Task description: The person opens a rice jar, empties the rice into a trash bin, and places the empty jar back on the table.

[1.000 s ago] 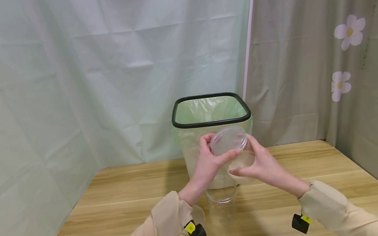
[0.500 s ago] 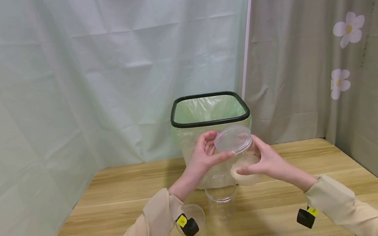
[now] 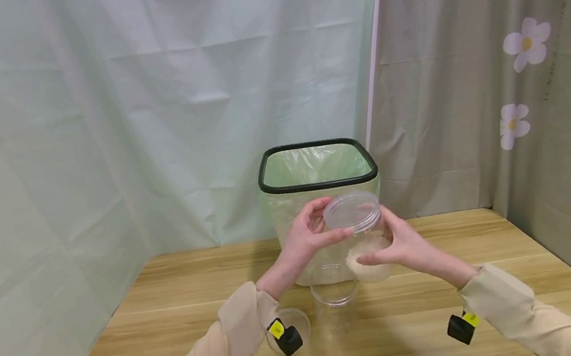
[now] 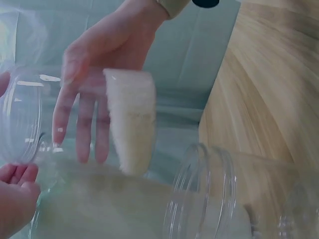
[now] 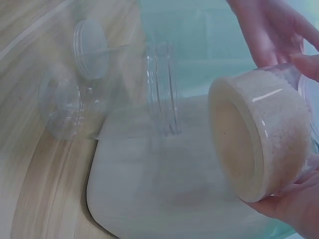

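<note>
Above the table, my right hand grips a clear plastic jar by its side. Pale, fine-grained filling lies in the jar's bottom part. A clear lid is on top of the jar, facing me at a tilt. My left hand holds the lid's left edge, thumb in front and fingers behind. In the right wrist view the jar's round base faces the camera. Below the hands stands a second clear jar, upright with its mouth uncovered and nothing visible inside.
A loose clear lid lies on the wooden table, left of the standing jar and partly behind the left wrist's camera. Behind the hands stands a bin with a black rim and a plastic liner. Curtains enclose the table.
The held jar and my right hand have shifted slightly right, and the grainy filling now shows more clearly. My left hand has moved a little left. Over the last half second, little differs.
</note>
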`<state>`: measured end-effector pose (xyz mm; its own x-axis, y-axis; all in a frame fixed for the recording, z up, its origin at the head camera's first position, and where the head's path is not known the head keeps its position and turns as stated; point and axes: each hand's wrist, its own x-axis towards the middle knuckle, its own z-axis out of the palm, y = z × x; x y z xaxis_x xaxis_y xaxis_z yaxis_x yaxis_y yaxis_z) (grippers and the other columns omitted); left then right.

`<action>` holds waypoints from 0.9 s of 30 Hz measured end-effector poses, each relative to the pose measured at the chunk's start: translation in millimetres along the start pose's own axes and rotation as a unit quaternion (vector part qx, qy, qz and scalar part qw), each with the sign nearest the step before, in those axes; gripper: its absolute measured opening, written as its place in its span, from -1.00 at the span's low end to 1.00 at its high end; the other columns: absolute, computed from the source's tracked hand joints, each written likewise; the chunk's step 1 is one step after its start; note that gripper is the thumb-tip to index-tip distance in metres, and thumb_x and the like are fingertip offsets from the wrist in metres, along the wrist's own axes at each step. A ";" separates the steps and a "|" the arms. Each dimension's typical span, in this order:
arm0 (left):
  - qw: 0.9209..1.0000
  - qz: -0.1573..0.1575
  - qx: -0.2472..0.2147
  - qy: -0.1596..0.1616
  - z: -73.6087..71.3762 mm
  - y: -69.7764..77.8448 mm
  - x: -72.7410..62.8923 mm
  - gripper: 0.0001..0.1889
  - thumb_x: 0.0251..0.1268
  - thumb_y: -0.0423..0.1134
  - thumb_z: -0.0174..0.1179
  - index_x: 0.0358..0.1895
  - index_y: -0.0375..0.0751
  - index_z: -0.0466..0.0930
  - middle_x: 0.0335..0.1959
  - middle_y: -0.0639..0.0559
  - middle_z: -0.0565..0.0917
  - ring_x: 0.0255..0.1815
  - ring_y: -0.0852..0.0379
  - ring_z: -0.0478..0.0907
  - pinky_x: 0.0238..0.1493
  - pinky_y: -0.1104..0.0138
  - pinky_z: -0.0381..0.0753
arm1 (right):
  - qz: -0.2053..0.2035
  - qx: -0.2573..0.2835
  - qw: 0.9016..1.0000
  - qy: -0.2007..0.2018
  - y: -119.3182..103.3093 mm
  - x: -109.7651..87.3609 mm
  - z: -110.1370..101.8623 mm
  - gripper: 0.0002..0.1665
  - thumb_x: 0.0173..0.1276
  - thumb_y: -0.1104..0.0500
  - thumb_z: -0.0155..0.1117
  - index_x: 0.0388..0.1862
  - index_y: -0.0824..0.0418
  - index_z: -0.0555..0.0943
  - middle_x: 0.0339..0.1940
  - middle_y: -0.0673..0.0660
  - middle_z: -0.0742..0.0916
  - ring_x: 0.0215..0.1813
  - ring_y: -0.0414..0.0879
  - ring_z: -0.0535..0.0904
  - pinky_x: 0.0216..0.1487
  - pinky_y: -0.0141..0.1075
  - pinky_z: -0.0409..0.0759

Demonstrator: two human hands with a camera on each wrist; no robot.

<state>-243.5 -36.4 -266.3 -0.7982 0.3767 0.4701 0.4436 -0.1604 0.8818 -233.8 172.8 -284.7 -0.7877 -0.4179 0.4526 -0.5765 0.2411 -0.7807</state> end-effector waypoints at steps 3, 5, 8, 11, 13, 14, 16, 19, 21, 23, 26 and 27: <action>1.000 0.001 -0.007 0.023 4.1 -0.6 0.9 -0.32 -0.07 -0.31 0.38 0.16 -0.34 0.24 0.09 -0.09 0.40 0.17 0.13 0.29 0.15 0.43 0.17 | 0.002 0.005 1.000 0.008 -1.4 0.0 2.4 -0.04 -0.03 0.24 0.46 0.30 0.17 0.14 0.17 0.14 0.41 0.19 0.01 0.29 0.15 0.04 0.19; 0.999 0.001 -0.003 0.041 7.4 0.2 0.9 -0.32 -0.08 -0.31 0.39 0.14 -0.33 0.24 0.08 -0.09 0.39 0.17 0.14 0.29 0.15 0.43 0.18 | 0.011 -0.008 1.000 0.022 -7.5 -0.2 5.1 -0.02 -0.04 0.26 0.46 0.31 0.20 0.11 0.18 0.19 0.40 0.20 0.04 0.27 0.15 0.04 0.18; 0.997 0.006 0.014 0.072 12.1 1.9 0.4 -0.33 -0.10 -0.33 0.40 0.11 -0.35 0.24 0.05 -0.10 0.36 0.16 0.11 0.28 0.18 0.42 0.13 | 0.021 -0.041 0.998 0.048 -9.8 0.2 8.1 0.03 -0.06 0.23 0.48 0.32 0.22 0.09 0.18 0.21 0.40 0.21 0.06 0.26 0.15 0.04 0.19; 0.994 0.009 0.029 0.105 17.1 2.3 -0.1 -0.34 -0.12 -0.33 0.40 0.08 -0.38 0.24 0.01 -0.10 0.35 0.11 0.07 0.29 0.19 0.39 0.12 | 0.026 -0.076 0.994 0.071 -6.3 1.8 11.1 0.08 -0.09 0.14 0.52 0.33 0.22 0.07 0.16 0.21 0.42 0.19 0.06 0.29 0.13 0.04 0.24; 0.992 0.009 0.025 0.125 20.6 2.2 -0.5 -0.36 -0.12 -0.34 0.40 0.05 -0.39 0.24 -0.01 -0.11 0.35 0.07 0.04 0.31 0.17 0.35 0.18 | 0.021 -0.093 0.992 0.085 -5.9 2.5 14.2 0.11 -0.12 0.08 0.53 0.33 0.22 0.07 0.12 0.20 0.46 0.16 0.05 0.33 0.10 0.03 0.27; 0.991 0.010 0.023 0.135 22.4 2.2 -0.6 -0.36 -0.12 -0.34 0.41 0.03 -0.39 0.24 -0.02 -0.11 0.35 0.06 0.04 0.32 0.16 0.34 0.21 | 0.018 -0.101 0.990 0.093 -6.4 2.9 15.7 0.12 -0.13 0.07 0.54 0.32 0.23 0.07 0.10 0.20 0.47 0.14 0.05 0.35 0.09 0.03 0.28; 0.988 0.011 0.022 0.152 25.6 2.6 -0.9 -0.37 -0.13 -0.34 0.41 0.00 -0.38 0.24 -0.03 -0.11 0.34 0.04 0.05 0.34 0.13 0.32 0.25 | 0.012 -0.116 0.987 0.106 -7.1 3.7 18.9 0.13 -0.15 0.06 0.54 0.32 0.25 0.07 0.06 0.21 0.50 0.11 0.06 0.37 0.08 0.04 0.29; 0.986 0.009 0.024 0.167 28.8 2.5 -1.3 -0.37 -0.13 -0.30 0.42 -0.01 -0.36 0.22 -0.02 -0.10 0.33 0.06 0.06 0.34 0.10 0.30 0.28 | 0.009 -0.134 0.984 0.121 -8.4 4.6 22.7 0.13 -0.16 0.09 0.55 0.31 0.27 0.08 0.03 0.21 0.51 0.07 0.06 0.39 0.06 0.04 0.30; 0.984 0.002 0.028 0.176 29.5 1.8 -1.7 -0.36 -0.13 -0.26 0.42 -0.01 -0.34 0.22 -0.02 -0.09 0.32 0.09 0.06 0.32 0.10 0.29 0.28 | 0.012 -0.140 0.982 0.123 -9.1 5.3 24.6 0.13 -0.16 0.10 0.54 0.31 0.28 0.07 0.03 0.21 0.50 0.06 0.06 0.39 0.05 0.04 0.30; 0.983 -0.004 0.031 0.181 29.6 1.3 -2.1 -0.35 -0.12 -0.24 0.42 -0.01 -0.33 0.21 0.00 -0.08 0.32 0.11 0.06 0.30 0.10 0.27 0.28 | 0.015 -0.144 0.982 0.122 -9.7 5.7 25.7 0.13 -0.15 0.10 0.54 0.31 0.29 0.06 0.03 0.21 0.50 0.06 0.07 0.39 0.03 0.03 0.32; 0.983 -0.008 0.033 0.182 28.8 1.3 -2.3 -0.34 -0.13 -0.23 0.43 -0.02 -0.33 0.19 0.00 -0.09 0.31 0.13 0.06 0.29 0.10 0.27 0.28 | 0.015 -0.143 0.982 0.118 -10.2 6.0 24.6 0.13 -0.17 0.09 0.55 0.31 0.28 0.09 0.01 0.19 0.51 0.05 0.10 0.40 -0.01 0.00 0.36; 0.983 -0.006 0.030 0.179 28.3 1.7 -2.3 -0.34 -0.13 -0.24 0.43 -0.02 -0.33 0.18 0.00 -0.09 0.31 0.12 0.06 0.30 0.09 0.26 0.29 | 0.013 -0.143 0.983 0.117 -10.3 6.1 23.5 0.13 -0.18 0.09 0.55 0.30 0.27 0.10 0.00 0.19 0.51 0.04 0.11 0.40 -0.02 -0.01 0.37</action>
<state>-229.4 -11.7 -267.0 -0.8914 0.0320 0.4520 0.4471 -0.1005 0.8888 -227.5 147.2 -284.1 -0.8125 -0.2034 0.5463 -0.5660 0.4991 -0.6561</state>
